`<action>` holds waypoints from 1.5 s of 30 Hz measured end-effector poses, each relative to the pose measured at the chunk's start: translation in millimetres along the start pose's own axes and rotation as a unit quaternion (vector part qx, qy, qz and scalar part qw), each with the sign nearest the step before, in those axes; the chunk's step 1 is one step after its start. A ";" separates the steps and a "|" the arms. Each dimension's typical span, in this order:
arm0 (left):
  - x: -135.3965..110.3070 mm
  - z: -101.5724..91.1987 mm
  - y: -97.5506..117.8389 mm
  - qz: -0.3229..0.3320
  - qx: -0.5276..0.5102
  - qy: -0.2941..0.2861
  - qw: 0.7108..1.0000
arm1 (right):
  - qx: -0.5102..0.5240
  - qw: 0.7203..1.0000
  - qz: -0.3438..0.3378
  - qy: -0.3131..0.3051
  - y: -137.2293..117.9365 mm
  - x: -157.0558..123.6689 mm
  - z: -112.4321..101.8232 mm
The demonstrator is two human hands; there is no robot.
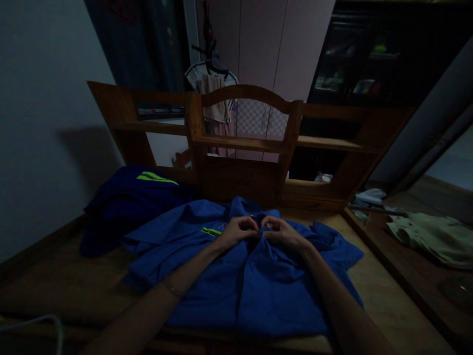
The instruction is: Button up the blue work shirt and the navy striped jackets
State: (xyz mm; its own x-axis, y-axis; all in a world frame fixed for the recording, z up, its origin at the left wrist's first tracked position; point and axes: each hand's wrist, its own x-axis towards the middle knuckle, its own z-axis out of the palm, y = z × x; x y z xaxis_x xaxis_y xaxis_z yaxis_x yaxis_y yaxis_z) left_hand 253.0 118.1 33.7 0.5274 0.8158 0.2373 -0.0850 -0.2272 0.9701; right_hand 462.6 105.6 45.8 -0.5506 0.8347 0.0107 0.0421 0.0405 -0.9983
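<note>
Blue shirt (pixel 258 276): spread across the centre and lower middle of the frame, lying on the bare wooden bed base (pixel 384 296), collar end toward the headboard (pixel 244 148), hem end toward the bottom edge. Small neon-green stripe mark (pixel 210 230) on the chest, just left of centre.

Left hand (pixel 236 230): at centre frame, resting on the shirt near the collar opening, grip closed, fingers curled in and pinching a fold of the blue cloth. Thin bracelet (pixel 172 287) on the wrist, lower left of centre.

Right hand (pixel 284 234): just beside the left, fingertips nearly touching it, grip likewise closed on the cloth at the same spot. Too dim to tell whether a button sits between the fingers. Both forearms running in from the bottom edge, lying over the shirt front.

Second dark blue garment (pixel 129 202): bunched at middle left, touching the shirt's sleeve side, neon-green stripes on top, pressed against the foot of the headboard.

Headboard: wooden, with open shelves and an arched middle panel, across the middle of the frame.

Beige garment (pixel 428 236): crumpled at the right edge, well apart from the shirt, on a separate wooden ledge.

Clothes on a hanger (pixel 214 93): upper middle, behind the headboard, in front of a pale pink wardrobe (pixel 281 44). Dark cabinet (pixel 354 64) at upper right. White cable (pixel 48 320) looping in the lower left corner.
</note>
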 end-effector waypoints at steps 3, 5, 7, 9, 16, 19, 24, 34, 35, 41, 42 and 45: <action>-0.4 -0.8 0.4 0.002 0.007 0.002 1.000 | 0.000 1.000 0.010 0.018 -0.5 0.5 0.6; -0.4 -1.4 -0.1 0.000 0.012 0.002 1.000 | 0.001 1.000 0.018 0.020 -1.0 0.5 1.1; -0.1 -2.1 -1.1 -0.003 0.014 0.002 1.000 | -0.003 1.000 0.024 0.020 -1.0 0.4 1.2; 0.5 -3.2 -1.8 -0.006 0.011 0.002 1.000 | -0.012 0.999 0.028 0.021 -0.6 0.3 1.2; 1.0 -5.4 10.7 -0.008 0.051 0.015 0.999 | -0.045 0.998 0.017 0.038 2.0 1.7 3.9; 0.8 -4.3 14.4 0.006 0.076 0.021 0.997 | -0.076 0.996 -0.004 0.052 4.4 3.0 6.8; 5.0 -7.0 2.6 0.008 0.089 0.034 0.995 | -0.272 0.948 -0.107 0.127 4.5 3.4 11.5; 5.9 -14.9 -9.7 -0.019 0.090 0.029 0.995 | -0.379 0.897 -0.156 0.164 5.3 3.9 19.6; 5.5 -15.2 -9.2 -0.023 0.091 0.030 0.995 | -0.389 0.892 -0.154 0.172 6.1 4.5 19.8; 5.8 -16.0 -11.7 -0.037 0.066 0.039 0.996 | -0.449 0.865 -0.141 0.174 7.7 8.1 21.4; 6.0 -15.5 -13.2 -0.043 0.056 0.047 0.996 | -0.453 0.864 -0.140 0.172 7.6 8.6 21.5; 6.6 -13.5 -18.7 -0.058 0.030 0.069 0.995 | -0.459 0.863 -0.136 0.164 7.7 10.0 21.3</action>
State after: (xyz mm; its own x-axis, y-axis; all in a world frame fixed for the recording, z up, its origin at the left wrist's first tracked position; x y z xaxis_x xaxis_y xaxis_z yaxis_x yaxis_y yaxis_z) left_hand 246.6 134.9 17.9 0.4101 0.9024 0.1321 0.0227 -0.1549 0.9877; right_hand 439.6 102.5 36.9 -0.3846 0.8303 0.4034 0.6740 0.5511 -0.4919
